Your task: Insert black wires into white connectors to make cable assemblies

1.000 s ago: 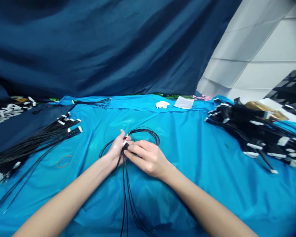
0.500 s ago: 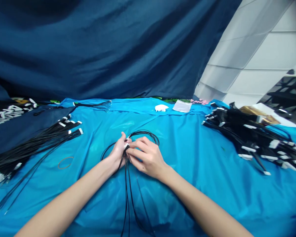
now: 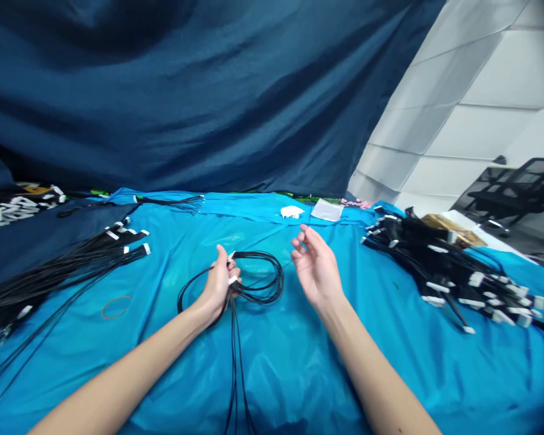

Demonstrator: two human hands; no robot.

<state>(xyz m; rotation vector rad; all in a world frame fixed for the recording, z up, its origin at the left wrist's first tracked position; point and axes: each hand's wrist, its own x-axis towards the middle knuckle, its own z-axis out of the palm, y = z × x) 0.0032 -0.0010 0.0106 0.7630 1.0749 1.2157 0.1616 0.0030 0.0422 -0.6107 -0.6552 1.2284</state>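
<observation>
A coiled black cable bundle [image 3: 278, 275] with white connectors is gripped at its middle by my left hand [image 3: 218, 281]. Loops stick out on both sides of that hand, and several loose strands hang down toward the front. One white connector [image 3: 233, 280] shows beside the curled fingers. My right hand [image 3: 316, 266] is apart from the coil, to its right, palm turned inward. Its fingers are loosely bent and hold nothing.
Black cables with white connectors lie in a pile [image 3: 68, 260] at left and another [image 3: 453, 266] at right. An orange rubber band [image 3: 116, 307] rests on the blue cloth [image 3: 299, 368]. Farther back are a small cable bundle [image 3: 172, 202], a white scrap [image 3: 292, 212] and a whitish packet [image 3: 327, 210].
My right hand has let go of the coil and moved right and slightly up, its fingers now apart. My left hand still holds the bundle. The view has shifted slightly.
</observation>
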